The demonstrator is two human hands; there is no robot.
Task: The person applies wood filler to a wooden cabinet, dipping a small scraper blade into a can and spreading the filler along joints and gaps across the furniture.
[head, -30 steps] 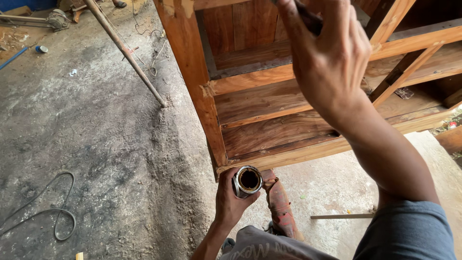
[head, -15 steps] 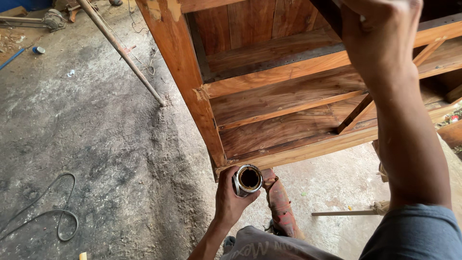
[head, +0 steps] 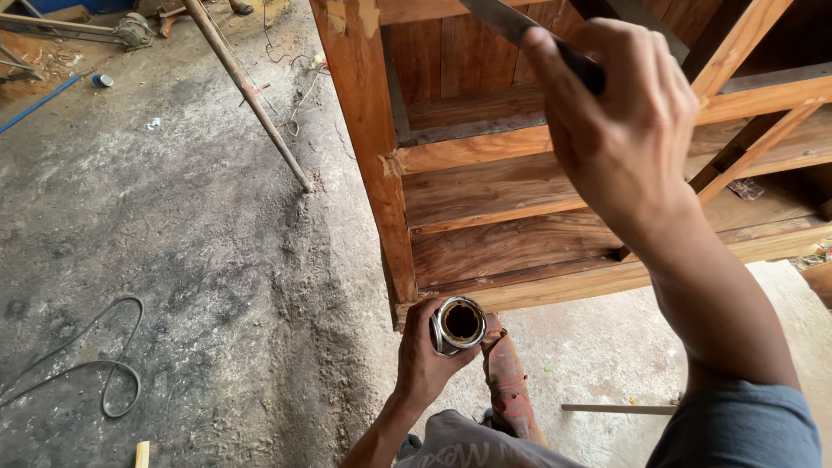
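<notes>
Tin can (head: 459,323), open-topped with dark contents, sits at lower centre, gripped by the left hand (head: 426,364). Right hand (head: 624,130), upper right, is closed around a flat metal blade (head: 503,19) before the wooden cabinet frame (head: 485,191). Frame wood appears mostly bare; the blade has not reached it.

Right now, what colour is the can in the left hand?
The can is shiny silver, with a dark brown inside. The head view shows it best.

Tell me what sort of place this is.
Probably a woodworking shop. An unfinished wooden cabinet stands on a dusty concrete floor; the left hand holds an open tin, the right hand a flat blade.
</notes>
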